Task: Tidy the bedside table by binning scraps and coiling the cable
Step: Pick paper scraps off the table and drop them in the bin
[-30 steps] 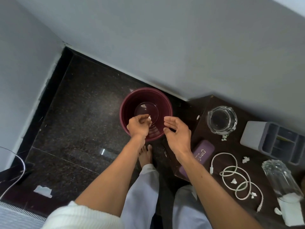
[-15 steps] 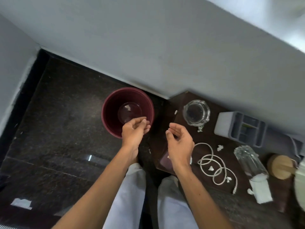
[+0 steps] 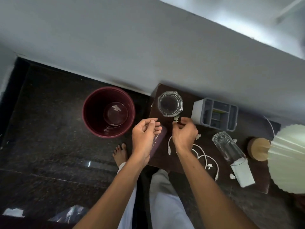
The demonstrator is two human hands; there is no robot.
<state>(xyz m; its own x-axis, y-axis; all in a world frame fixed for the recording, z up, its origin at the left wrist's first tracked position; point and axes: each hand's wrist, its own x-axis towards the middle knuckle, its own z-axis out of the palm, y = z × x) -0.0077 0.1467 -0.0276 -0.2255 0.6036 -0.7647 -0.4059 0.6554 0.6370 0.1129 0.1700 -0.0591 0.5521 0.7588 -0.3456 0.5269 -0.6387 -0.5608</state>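
Holds left hand [image 3: 145, 136] loose, empty, right of the maroon bin [image 3: 90, 118]. Curls right hand [image 3: 184, 134] at a paper scrap [image 3: 176, 119] just near the glass ashtray [image 3: 170, 103]; pinch unclear. White cable [image 3: 205, 157] uncoiled beneath right wrist on worktop [image 3: 162, 158].

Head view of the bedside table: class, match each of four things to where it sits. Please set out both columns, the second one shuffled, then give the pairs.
Column 1
1. maroon bin
2. white cable
3. glass jar
4. grey organiser

Column 2
A. on the table, partly under the right forearm
B. on the floor, left of the table
C. by the wall, right of the glass jar
D. at the table corner nearest the maroon bin

Pairs: 1-B, 2-A, 3-D, 4-C
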